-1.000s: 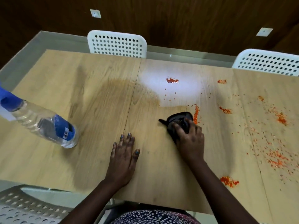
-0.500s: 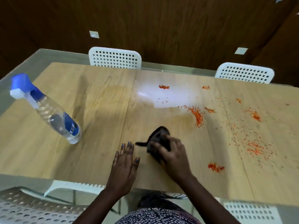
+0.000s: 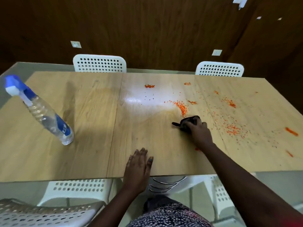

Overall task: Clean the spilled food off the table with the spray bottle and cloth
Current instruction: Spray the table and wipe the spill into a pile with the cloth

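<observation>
Clear spray bottle (image 3: 47, 115) with blue trigger head and blue label, partly filled with clear liquid, standing at far left of wooden table (image 3: 91, 128). Right hand (image 3: 199, 133) clenched around bunched dark cloth (image 3: 188, 122), pressed to tabletop just below orange spilled food (image 3: 182, 107) scattered across right side. Left hand (image 3: 138, 167) flat, fingers together, at near table edge.

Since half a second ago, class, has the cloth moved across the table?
Yes. The cloth has moved right, away from the table's seam, toward the orange spill.
</observation>
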